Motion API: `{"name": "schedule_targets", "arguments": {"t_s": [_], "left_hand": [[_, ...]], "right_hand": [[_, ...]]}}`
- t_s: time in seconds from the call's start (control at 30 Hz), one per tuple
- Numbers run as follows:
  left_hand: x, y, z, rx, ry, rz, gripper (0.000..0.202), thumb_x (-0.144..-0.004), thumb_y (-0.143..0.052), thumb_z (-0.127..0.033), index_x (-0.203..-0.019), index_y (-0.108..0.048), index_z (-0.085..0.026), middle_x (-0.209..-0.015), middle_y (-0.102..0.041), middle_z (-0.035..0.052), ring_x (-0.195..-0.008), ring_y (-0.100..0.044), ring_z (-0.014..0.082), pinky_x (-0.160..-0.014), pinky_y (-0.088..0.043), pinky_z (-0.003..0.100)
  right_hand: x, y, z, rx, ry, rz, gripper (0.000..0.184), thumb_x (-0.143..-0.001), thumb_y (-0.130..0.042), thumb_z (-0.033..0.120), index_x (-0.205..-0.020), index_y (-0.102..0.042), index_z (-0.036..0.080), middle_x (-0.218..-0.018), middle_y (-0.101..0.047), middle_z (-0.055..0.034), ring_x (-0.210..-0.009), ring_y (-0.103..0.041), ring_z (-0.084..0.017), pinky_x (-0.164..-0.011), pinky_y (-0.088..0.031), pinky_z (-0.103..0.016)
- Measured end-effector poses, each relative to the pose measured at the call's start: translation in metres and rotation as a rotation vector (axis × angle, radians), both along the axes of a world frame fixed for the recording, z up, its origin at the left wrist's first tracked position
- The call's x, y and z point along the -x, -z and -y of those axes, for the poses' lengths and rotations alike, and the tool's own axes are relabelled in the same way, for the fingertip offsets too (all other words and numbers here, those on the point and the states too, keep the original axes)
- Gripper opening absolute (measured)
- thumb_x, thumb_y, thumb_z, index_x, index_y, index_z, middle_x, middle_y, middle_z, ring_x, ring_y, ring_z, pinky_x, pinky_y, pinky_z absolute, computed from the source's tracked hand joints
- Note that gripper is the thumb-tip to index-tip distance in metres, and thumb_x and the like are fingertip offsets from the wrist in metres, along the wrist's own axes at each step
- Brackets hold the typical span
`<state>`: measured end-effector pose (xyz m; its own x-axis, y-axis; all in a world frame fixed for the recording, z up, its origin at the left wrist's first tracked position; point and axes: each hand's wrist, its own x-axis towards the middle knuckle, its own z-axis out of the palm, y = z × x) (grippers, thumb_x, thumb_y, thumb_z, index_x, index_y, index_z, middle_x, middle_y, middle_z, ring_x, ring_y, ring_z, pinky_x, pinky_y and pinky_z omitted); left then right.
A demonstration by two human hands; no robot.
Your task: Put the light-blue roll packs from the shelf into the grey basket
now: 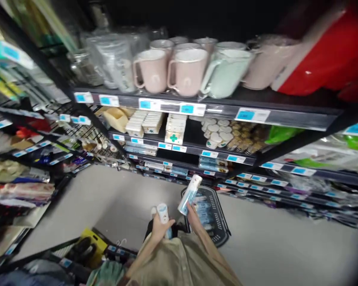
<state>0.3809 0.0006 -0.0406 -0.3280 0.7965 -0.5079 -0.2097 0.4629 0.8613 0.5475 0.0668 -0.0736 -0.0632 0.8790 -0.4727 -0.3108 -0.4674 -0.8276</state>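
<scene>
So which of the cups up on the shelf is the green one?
The pale green mug, just right of the two front pink mugs. The mugs beside it are all pink; only this one is mint.

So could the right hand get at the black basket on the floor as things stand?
Probably not freely: the right hand hovers just above the black basket with nothing between them, but it already grips a white-and-blue tube.
</scene>
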Motion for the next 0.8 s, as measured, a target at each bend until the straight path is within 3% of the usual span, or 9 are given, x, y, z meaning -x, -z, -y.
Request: {"name": "schedule_targets", "arguments": {"t_s": [0.17, 0.3, 0.37, 0.47, 0.57, 0.67, 0.8], "left_hand": [[0.029, -0.028, -0.02, -0.135, -0.157, 0.106, 0.069, -0.043, -0.1, -0.036, -0.104, -0.077, -0.016, -0.096, -0.08, 0.011, -0.089, -0.075, 0.026, -0.081, -0.058, 0.034], [0.081, -0.032, -0.014, -0.194, -0.161, 0.134, 0.069, -0.039, -0.102, -0.035, -0.1, -0.076, -0.016, -0.101, -0.08, 0.0122, -0.091, -0.075, 0.0259, -0.085, -0.057, 0.034], [0.108, -0.03, -0.005, -0.194, -0.155, 0.115, 0.067, -0.04, -0.102, -0.036, -0.098, -0.075, -0.016, -0.097, -0.079, 0.0105, -0.085, -0.074, 0.0238, -0.08, -0.057, 0.033], [0.147, -0.024, 0.006, -0.17, -0.22, 0.063, 0.061, -0.047, -0.097, -0.043, -0.096, -0.073, -0.016, -0.091, -0.077, 0.0081, -0.079, -0.071, 0.0213, -0.075, -0.055, 0.031], [0.182, -0.019, 0.009, -0.102, -0.3, -0.026, 0.055, -0.051, -0.095, -0.047, -0.089, -0.069, -0.017, -0.081, -0.072, 0.004, -0.073, -0.066, 0.0188, -0.07, -0.053, 0.03], [0.206, -0.017, 0.006, -0.055, -0.328, -0.053, 0.054, -0.054, -0.094, -0.051, -0.083, -0.064, -0.018, -0.073, -0.065, 0.0001, -0.067, -0.061, 0.0155, -0.066, -0.049, 0.027], [0.224, -0.019, 0.001, -0.078, -0.336, -0.023, 0.057, -0.053, -0.095, -0.052, -0.083, -0.061, -0.018, -0.073, -0.062, -0.0022, -0.067, -0.057, 0.0131, -0.065, -0.046, 0.025]], "right_hand": [[0.079, -0.05, 0.007, -0.102, -0.113, -0.093, 0.067, -0.071, -0.086, 0.068, -0.125, -0.072, 0.03, -0.114, -0.081, -0.0083, -0.116, -0.075, -0.035, -0.113, -0.055, -0.052], [0.114, -0.063, 0.024, -0.135, -0.146, -0.083, 0.073, -0.068, -0.09, 0.061, -0.131, -0.07, 0.03, -0.11, -0.081, -0.0089, -0.118, -0.074, -0.036, -0.118, -0.051, -0.053], [0.121, -0.062, 0.028, -0.159, -0.107, -0.065, 0.074, -0.067, -0.089, 0.064, -0.131, -0.069, 0.031, -0.113, -0.08, -0.0092, -0.118, -0.073, -0.035, -0.112, -0.056, -0.051], [0.124, -0.06, 0.023, -0.166, 0.032, 0.023, 0.075, -0.07, -0.081, 0.072, -0.131, -0.065, 0.03, -0.114, -0.078, -0.0097, -0.107, -0.075, -0.033, -0.085, -0.065, -0.046], [0.12, -0.06, 0.01, -0.159, 0.141, 0.11, 0.07, -0.077, -0.072, 0.073, -0.129, -0.063, 0.027, -0.109, -0.076, -0.0074, -0.088, -0.074, -0.026, -0.063, -0.061, -0.035], [0.118, -0.064, -0.001, -0.161, 0.124, 0.17, 0.064, -0.08, -0.072, 0.069, -0.125, -0.066, 0.025, -0.102, -0.075, -0.0059, -0.081, -0.072, -0.023, -0.06, -0.059, -0.032], [0.129, -0.067, -0.004, -0.144, 0.046, 0.22, 0.076, -0.078, -0.071, 0.075, -0.13, -0.068, 0.021, -0.104, -0.077, -0.008, -0.077, -0.072, -0.024, -0.057, -0.057, -0.033]]}}
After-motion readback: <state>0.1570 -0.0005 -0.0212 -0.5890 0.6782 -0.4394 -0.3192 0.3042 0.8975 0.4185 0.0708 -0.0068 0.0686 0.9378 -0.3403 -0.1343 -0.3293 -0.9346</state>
